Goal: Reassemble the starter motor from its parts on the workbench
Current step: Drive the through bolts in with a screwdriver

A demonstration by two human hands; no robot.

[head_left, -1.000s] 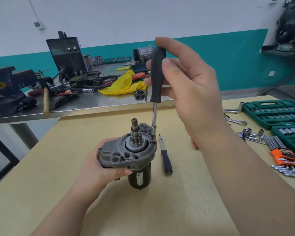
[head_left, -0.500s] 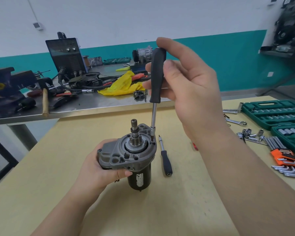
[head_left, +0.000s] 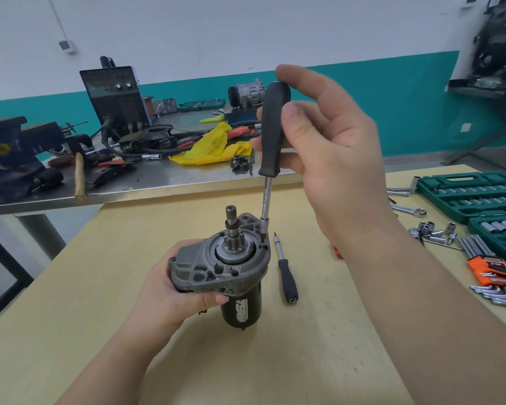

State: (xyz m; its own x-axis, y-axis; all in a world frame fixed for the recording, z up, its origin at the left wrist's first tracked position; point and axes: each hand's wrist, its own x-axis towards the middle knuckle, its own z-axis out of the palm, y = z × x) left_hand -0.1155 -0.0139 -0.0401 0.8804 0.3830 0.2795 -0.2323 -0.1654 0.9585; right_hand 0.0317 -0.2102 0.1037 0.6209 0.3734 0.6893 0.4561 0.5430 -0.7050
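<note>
The starter motor (head_left: 225, 267) stands upright on the wooden workbench (head_left: 100, 287), grey nose housing and pinion shaft on top, black body below. My left hand (head_left: 173, 290) grips its housing from the left side. My right hand (head_left: 327, 147) holds the black handle of a bit driver (head_left: 270, 135) between thumb and fingers, the handle nearly vertical. The driver's steel shaft runs down to a screw at the right rim of the housing (head_left: 263, 244).
A second black-handled driver (head_left: 285, 273) lies just right of the motor. Green socket cases (head_left: 473, 194), loose sockets (head_left: 433, 232), a wrench (head_left: 409, 210) and an orange hex-key set (head_left: 491, 270) fill the right side. A cluttered steel bench (head_left: 146, 182) stands behind.
My right fingers have shifted slightly on the driver handle, the index finger now lifted higher over its top. The motor and my left hand stay in place.
</note>
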